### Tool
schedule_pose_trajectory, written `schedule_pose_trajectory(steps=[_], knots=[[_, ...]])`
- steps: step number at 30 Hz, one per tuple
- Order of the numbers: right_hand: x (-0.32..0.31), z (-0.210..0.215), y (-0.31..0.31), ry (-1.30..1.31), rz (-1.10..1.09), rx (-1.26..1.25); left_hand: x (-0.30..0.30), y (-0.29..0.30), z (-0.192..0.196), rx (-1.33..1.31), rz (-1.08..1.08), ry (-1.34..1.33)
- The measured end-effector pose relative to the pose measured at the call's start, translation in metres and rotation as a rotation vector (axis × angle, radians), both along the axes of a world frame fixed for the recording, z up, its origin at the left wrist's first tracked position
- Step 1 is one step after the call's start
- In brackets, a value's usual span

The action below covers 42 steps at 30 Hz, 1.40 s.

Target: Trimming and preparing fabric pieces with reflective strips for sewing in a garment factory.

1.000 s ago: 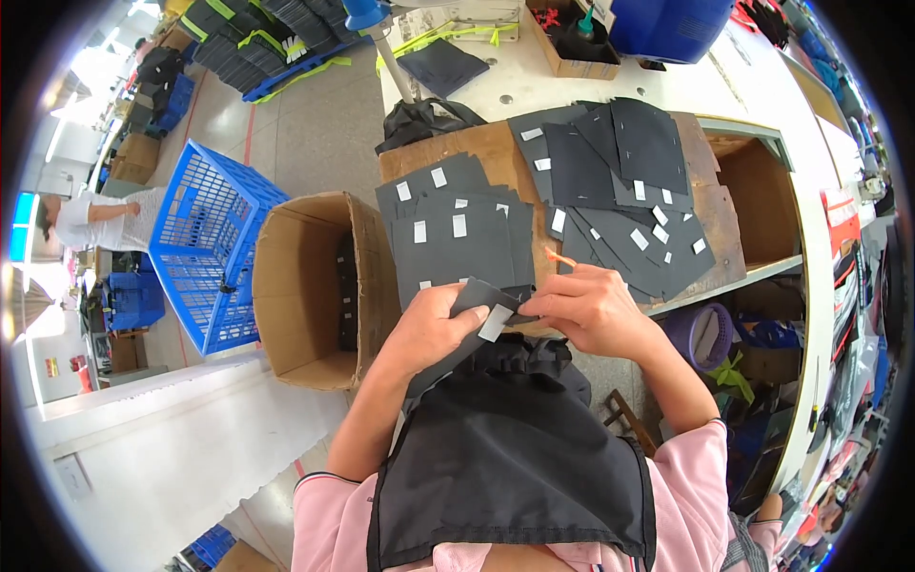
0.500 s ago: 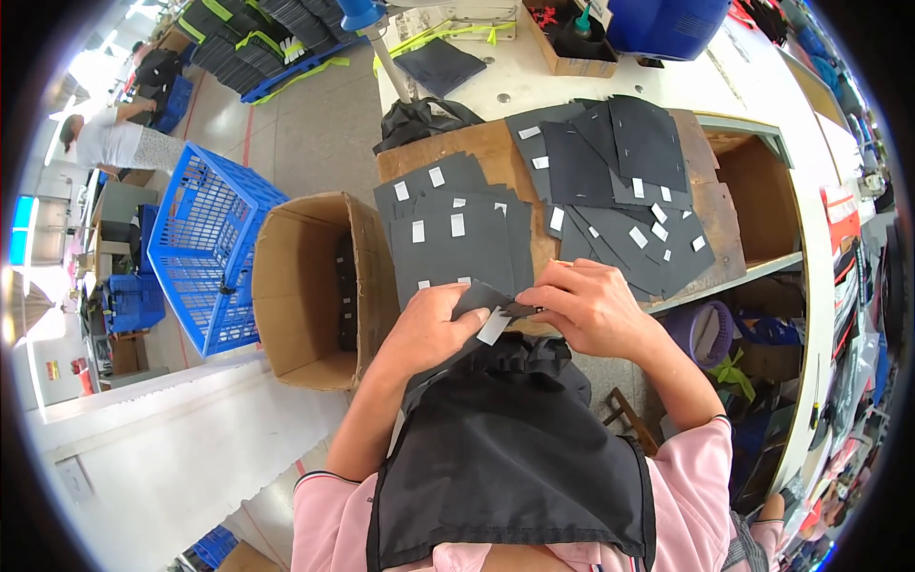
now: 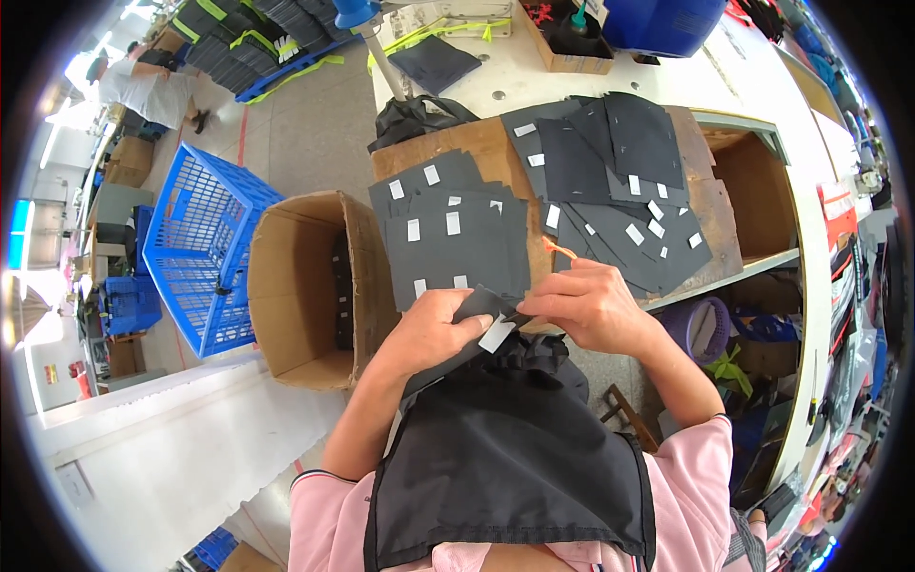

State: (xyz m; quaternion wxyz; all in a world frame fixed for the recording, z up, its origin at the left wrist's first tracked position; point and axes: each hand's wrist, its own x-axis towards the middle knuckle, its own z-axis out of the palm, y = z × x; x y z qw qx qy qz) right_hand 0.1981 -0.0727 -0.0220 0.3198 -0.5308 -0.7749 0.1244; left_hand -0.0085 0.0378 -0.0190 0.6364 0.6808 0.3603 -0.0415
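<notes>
Dark panel in my left hand, pinched under thumb, white label just beyond thumb tip. My right hand at panel's edge, fingertips pressed together, what between hard to tell. Orange cord above. Dark stack beyond.

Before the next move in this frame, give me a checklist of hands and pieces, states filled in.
1. Left hand gripping the dark piece: ok.
2. White label on that piece in view: ok.
3. Right hand at the piece's edge: ok.
4. Kind of orange item jutting past that hand: cannot tell.
5. Right-side pile squared up: not ok, fanned out.
6. Cardboard box at left open: ok.
</notes>
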Motion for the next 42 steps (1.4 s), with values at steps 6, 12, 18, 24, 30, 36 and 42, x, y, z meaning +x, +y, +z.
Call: schedule_pose_trajectory(steps=[6,12,18,24,30,36,42], knots=[[-0.007,-0.014,-0.022,0.389,-0.121,-0.08,0.001,0.004,0.0,0.044,0.04,-0.023],[-0.014,-0.023,-0.02,0.403,-0.209,-0.039,0.003,0.003,0.003,0.087,0.037,-0.077],[-0.002,-0.029,-0.005,0.584,-0.274,-0.317,0.003,0.004,-0.006,0.132,0.06,-0.122],[-0.009,-0.011,0.005,0.664,-0.389,-0.271,0.003,0.005,-0.019,0.096,0.25,-0.171],[-0.004,-0.024,0.014,0.662,-0.168,-0.37,0.0,0.005,-0.002,-0.145,0.247,-0.382],[-0.039,-0.025,0.006,0.973,-0.473,-0.534,0.003,0.001,-0.012,-0.423,0.478,-0.309],[-0.053,-0.025,-0.018,0.386,-0.564,0.015,0.007,-0.002,-0.011,-0.501,0.61,-0.292]])
